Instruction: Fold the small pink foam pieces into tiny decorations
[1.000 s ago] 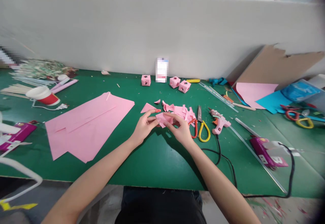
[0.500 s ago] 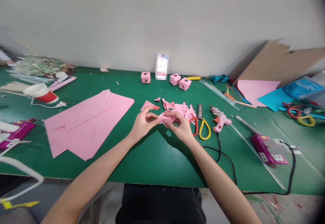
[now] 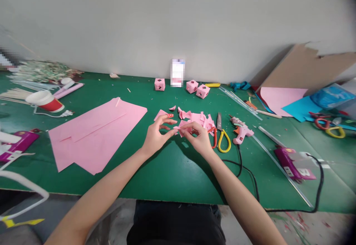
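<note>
While both forearms extend over the green counter [image 3: 161, 171], a small pink paper piece [image 3: 177, 128] sits between the fingertips, just above the counter and in front of the person's middle. It shows nearly edge-on, as a thin band, and its long axis appears to run sideways from one hand to the other.

The right hand [image 3: 196, 136] is the nearer: its thumb and forefinger are closed on the piece, whose right part goes in behind those fingers. So the paper lies straight ahead of the right grip, with its left end pointing at the other thumb. The left hand [image 3: 159, 133] has its thumb tip at that left end and its fingers spread above, the forefinger raised well clear. Whether this left grip pinches the paper or only steadies it, I cannot tell. How the piece is folded is hidden by the fingers too.

Just behind the hands lies a heap of pink scraps [image 3: 198, 119], with a pink triangle [image 3: 160, 114] beyond the left fingertips. The scissors [image 3: 223, 141] rest just beside the right hand, and a glue gun [image 3: 242, 133] lies to the right of them. Large pink sheets [image 3: 97, 137] lie well to the left. Farther back, a phone [image 3: 177, 73] leans at the wall, with one pink box [image 3: 159, 85] to its left.
</note>
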Tool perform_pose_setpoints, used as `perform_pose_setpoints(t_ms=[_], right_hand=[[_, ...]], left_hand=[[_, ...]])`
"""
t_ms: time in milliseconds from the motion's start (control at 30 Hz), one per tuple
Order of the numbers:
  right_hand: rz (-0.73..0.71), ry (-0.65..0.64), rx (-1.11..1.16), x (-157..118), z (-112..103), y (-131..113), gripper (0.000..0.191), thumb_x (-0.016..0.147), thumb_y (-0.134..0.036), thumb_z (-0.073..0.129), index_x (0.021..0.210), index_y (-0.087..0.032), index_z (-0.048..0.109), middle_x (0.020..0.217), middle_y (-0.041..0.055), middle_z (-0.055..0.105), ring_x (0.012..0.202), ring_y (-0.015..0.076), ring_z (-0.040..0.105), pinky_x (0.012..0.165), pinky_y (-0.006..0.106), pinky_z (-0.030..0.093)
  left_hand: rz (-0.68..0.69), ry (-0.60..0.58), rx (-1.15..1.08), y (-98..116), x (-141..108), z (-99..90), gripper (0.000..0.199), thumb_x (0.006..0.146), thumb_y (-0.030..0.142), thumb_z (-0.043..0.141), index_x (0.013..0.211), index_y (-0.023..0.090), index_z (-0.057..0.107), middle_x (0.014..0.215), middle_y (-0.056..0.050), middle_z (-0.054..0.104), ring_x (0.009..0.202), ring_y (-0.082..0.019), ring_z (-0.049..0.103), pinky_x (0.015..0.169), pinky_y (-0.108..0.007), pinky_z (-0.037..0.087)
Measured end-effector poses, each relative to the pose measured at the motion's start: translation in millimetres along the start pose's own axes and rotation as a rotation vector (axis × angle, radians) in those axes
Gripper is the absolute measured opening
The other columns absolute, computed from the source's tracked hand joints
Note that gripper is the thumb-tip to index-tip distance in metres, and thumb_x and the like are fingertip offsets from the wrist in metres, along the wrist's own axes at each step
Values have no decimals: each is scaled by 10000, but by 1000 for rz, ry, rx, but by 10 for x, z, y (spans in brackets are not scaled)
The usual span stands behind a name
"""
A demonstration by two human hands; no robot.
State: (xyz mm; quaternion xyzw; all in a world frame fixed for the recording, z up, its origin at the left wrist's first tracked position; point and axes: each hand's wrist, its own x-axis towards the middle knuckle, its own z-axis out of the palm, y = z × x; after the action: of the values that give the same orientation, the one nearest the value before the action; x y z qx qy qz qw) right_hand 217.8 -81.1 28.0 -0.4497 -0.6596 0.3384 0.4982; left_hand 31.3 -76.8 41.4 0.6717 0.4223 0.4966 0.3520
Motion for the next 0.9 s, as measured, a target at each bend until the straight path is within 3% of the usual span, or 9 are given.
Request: perform_pose_setpoints(t_ms=[133, 300, 533, 667, 900], right_hand=[[14, -17, 14, -6, -1, -3, 135, 851, -336, 668, 900, -226, 728, 891, 43, 716, 809, 192, 655, 658, 302, 485], [60, -33, 18, -11, 1, -27, 167, 849, -381, 668, 895, -231, 726, 898, 43, 724, 811, 195, 656, 669, 314, 495], [61, -51, 32, -5, 13, 22, 197, 836, -405, 678, 903, -226, 726, 870, 48, 721, 762, 189, 640, 631, 312, 482], [79, -59, 20, -7, 15, 30, 210, 838, -424, 676, 912, -234, 728, 881, 41, 722, 783, 190, 647, 637, 305, 487], [81, -77, -7, -10, -7, -6, 153, 837, -368, 676, 885, -235, 734, 870, 30, 722, 806, 184, 653, 648, 288, 485]], left_hand=[[63, 4, 99, 16, -8, -2, 414, 828, 302, 715, 1186, 213, 530, 968, -46, 759, 911, -189, 707, 832, -336, 546], [172, 39, 195, 20, -23, 5, 348, 842, 286, 704, 1137, 215, 534, 896, -29, 767, 920, -199, 714, 896, -368, 521], [116, 72, 259, 1, -11, -8, 409, 811, 283, 738, 1172, 244, 550, 785, 6, 758, 921, -209, 704, 923, -384, 505], [105, 63, 249, -11, -5, -13, 411, 817, 272, 727, 1189, 247, 556, 801, 9, 754, 919, -204, 703, 926, -382, 506], [206, -10, 291, 0, -29, 10, 345, 847, 248, 692, 1171, 235, 575, 942, -26, 755, 1040, -219, 682, 984, -401, 484]])
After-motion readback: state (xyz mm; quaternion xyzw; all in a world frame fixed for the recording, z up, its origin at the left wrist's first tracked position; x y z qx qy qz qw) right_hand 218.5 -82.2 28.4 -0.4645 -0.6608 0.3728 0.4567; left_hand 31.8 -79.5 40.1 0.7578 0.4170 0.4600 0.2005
